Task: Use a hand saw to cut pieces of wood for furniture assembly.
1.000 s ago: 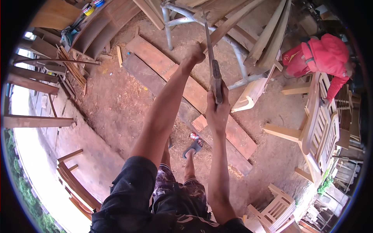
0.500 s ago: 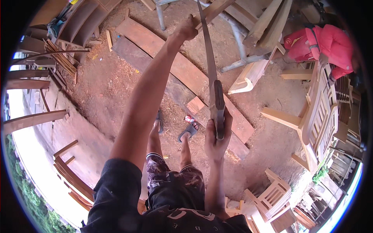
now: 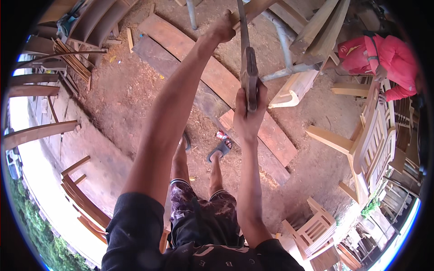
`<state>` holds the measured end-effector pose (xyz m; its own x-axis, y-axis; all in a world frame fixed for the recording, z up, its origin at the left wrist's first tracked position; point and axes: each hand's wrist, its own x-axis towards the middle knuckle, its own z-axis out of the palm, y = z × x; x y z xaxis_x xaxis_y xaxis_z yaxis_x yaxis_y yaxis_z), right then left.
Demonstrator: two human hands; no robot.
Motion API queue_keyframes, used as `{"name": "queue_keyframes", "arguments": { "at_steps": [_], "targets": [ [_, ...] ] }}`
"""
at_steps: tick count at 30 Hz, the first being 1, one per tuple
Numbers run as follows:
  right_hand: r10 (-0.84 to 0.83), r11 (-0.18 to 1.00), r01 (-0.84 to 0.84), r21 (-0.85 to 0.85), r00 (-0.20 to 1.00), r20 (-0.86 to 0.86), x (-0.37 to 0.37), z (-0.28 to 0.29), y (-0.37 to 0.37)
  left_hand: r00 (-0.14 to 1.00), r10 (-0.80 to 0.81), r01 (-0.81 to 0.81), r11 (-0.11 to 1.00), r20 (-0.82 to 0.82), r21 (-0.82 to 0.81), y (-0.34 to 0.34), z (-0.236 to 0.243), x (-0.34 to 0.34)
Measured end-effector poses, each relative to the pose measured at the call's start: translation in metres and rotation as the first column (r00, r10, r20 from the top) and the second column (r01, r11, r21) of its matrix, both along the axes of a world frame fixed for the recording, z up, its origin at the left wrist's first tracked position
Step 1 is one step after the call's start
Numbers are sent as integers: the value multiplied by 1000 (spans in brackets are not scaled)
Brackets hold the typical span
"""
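My right hand (image 3: 247, 119) is closed around the dark handle of a handsaw (image 3: 249, 67). The saw's narrow-looking blade, seen nearly edge-on, points away from me and meets a light brown wooden board (image 3: 257, 8) at the top of the view. Close to the blade, on its left side, my left hand (image 3: 220, 29) grips the end of this board with bent fingers. How far the blade has cut into the wood cannot be made out.
Two long planks (image 3: 203, 67) lie on the sawdust-strewn ground before my feet. A metal trestle (image 3: 285, 45) and carved timbers (image 3: 312, 34) stand ahead. At right, a person in red (image 3: 391, 63) bends over a slatted wooden bench (image 3: 373, 140). Curved wooden pieces (image 3: 43, 134) are at left.
My right hand and the saw have moved forward, away from my body, so less blade shows on my side of the board. My left hand stays on the board.
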<state>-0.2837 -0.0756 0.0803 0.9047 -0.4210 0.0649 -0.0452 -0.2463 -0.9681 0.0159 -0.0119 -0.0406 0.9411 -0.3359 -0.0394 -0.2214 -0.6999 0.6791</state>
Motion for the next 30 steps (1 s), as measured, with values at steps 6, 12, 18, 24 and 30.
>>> {"name": "queue_keyframes", "arguments": {
  "at_steps": [6,12,18,24,30],
  "targets": [
    [37,995,-36,-88,999,12,-32,1,-13,1000,-9,10,999,-10,39,7,-9,7],
    [24,994,-38,-101,990,-137,-189,23,-5,999,32,-33,999,37,6,6,9,-11],
    [12,999,-16,49,997,72,30,-13,-12,1000,30,-30,999,-9,18,-6,19,-15],
    [54,998,-52,28,996,-68,-35,12,-16,1000,-1,1,999,8,-52,6,-10,5],
    [58,971,-88,-224,989,-140,-224,19,-12,1000,24,-24,1000,5,10,-13,7,-16]
  ]
}}
